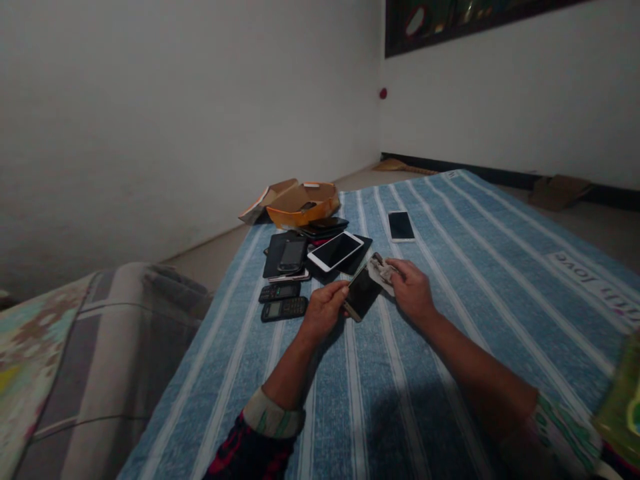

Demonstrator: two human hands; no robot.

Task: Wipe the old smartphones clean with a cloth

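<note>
My left hand [324, 308] grips the lower left edge of a dark-screened smartphone [363, 295], which is tilted above the striped cloth. Pinched in my right hand [411, 287] is a crumpled whitish cloth [382, 269], pressed against the phone's upper end. Just beyond lies a white smartphone [336, 251] on top of dark flat devices. Left of my left hand are two keypad phones [285, 309], side by side. A black phone [293, 255] rests on a stack behind them. Another white-edged smartphone [401, 227] lies apart, farther back to the right.
An open orange cardboard box [305, 203] stands at the far left end of the blue striped cloth [320, 433]. To the left is a grey covered, rounded piece [125, 333]. A yellow-green object [623, 393] sits at the right edge. White walls [200, 100] rise behind.
</note>
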